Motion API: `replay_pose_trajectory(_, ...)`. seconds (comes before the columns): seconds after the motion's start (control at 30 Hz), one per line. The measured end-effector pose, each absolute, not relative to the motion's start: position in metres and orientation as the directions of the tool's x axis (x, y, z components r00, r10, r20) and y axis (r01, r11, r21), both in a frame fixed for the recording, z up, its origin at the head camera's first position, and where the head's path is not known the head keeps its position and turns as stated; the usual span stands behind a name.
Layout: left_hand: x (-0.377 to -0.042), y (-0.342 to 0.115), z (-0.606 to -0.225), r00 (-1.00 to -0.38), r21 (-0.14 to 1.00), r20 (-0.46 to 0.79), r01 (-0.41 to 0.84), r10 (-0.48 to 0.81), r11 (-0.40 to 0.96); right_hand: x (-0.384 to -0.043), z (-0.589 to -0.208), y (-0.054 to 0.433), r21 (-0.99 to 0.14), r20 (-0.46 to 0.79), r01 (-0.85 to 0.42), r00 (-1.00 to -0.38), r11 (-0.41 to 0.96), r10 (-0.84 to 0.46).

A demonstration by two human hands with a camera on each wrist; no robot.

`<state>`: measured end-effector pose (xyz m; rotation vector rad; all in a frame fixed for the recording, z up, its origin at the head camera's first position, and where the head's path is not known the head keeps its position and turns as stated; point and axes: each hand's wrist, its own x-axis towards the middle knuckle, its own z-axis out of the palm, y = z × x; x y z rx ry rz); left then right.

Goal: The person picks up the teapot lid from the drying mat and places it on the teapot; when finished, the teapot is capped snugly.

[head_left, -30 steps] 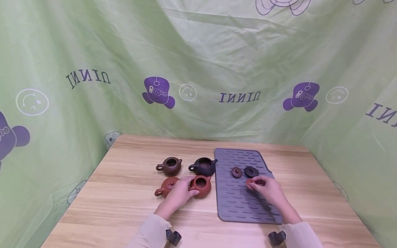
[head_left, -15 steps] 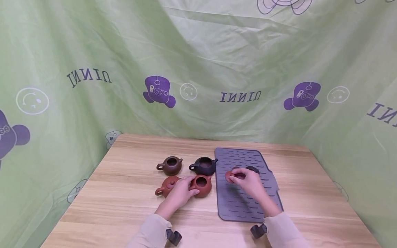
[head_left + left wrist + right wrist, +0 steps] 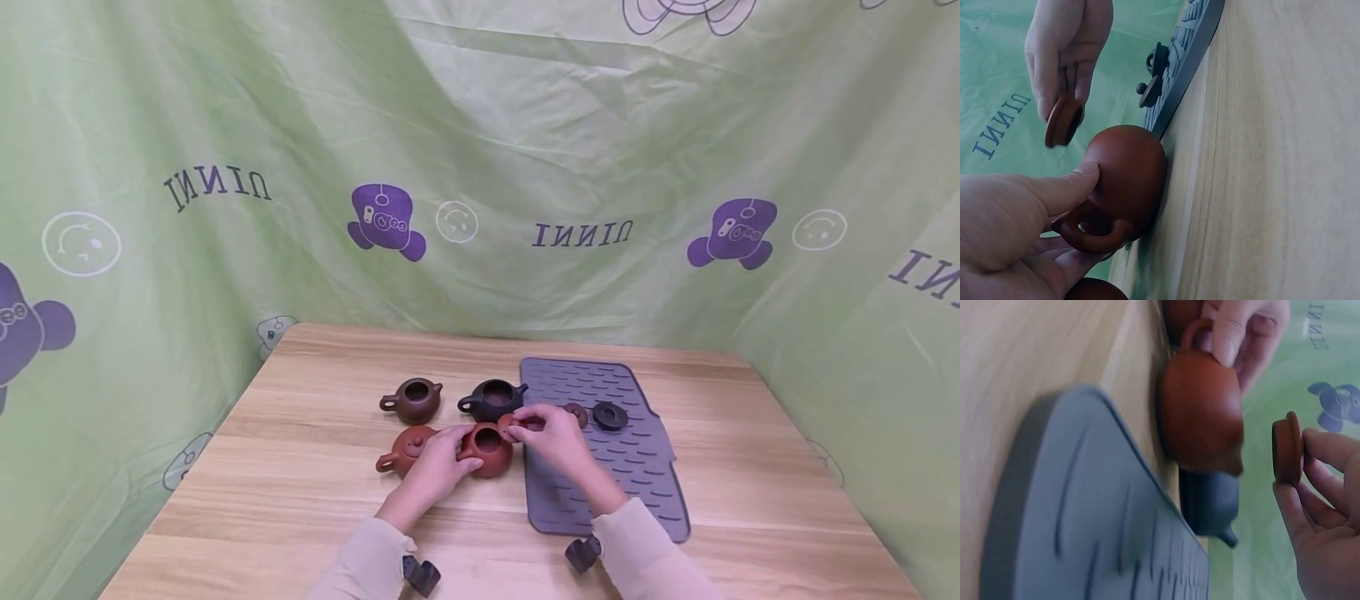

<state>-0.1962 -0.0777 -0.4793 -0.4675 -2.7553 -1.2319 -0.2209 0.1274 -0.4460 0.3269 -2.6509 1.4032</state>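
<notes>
The right hand [image 3: 553, 435] pinches a small red lid [image 3: 1287, 450] between thumb and fingers. The lid is in the air, roughly level, near the spout side of an open red teapot [image 3: 493, 463]. The left hand [image 3: 437, 460] is clamped on that teapot at its handle end, thumb pressed to the body; the teapot stands upright on the wooden worktop [image 3: 285, 467].

From the head, the lid seems to meet the teapot's edge; both wrist views show a clear gap, with the lid higher than the teapot. Fingers cover the lid's top. Only the head view looks down into the round opening.

Just left of the open teapot, a lidded red teapot [image 3: 406, 439] is partly hidden by the left hand, and both wrist views cut it off. Farther back stand a brown teapot [image 3: 416, 408] and a black teapot [image 3: 497, 412], both uncovered; the right wrist view shows the black one partly blocked.

To the right, a grey mat [image 3: 622, 475] carries a brown lid [image 3: 577, 414], half covered by the right hand from above, and a black lid [image 3: 610, 416]. The left wrist view shows both lids side-on. Behind hangs a green curtain [image 3: 480, 150].
</notes>
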Motion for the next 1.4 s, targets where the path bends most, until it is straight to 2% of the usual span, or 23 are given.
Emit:
replay_pose_trajectory(0.37, -0.197, -0.077, -0.482, -0.940, 0.706, 0.236, 0.339, 0.246, 0.621, -0.222, -0.459, 0.103, -0.756, 0.288, -0.351, -0.936, 0.553, -0.200)
replay_pose_trajectory(1.1, -0.196, -0.078, -0.482, -0.937, 0.702, 0.259, 0.350, 0.236, 0.620, -0.220, -0.472, 0.097, -0.662, 0.335, -0.405, -0.913, 0.631, -0.234)
replay_pose_trajectory(1.33, -0.195, -0.083, -0.473, -0.949, 0.731, 0.193, 0.309, 0.251, 0.609, -0.228, -0.466, 0.118, -0.729, 0.319, -0.344, -0.936, 0.592, -0.152)
replay_pose_trajectory(1.4, -0.196, -0.088, -0.467, -0.953, 0.747, 0.181, 0.293, 0.242, 0.597, -0.233, -0.463, 0.128, -0.714, 0.333, -0.334, -0.935, 0.616, -0.120)
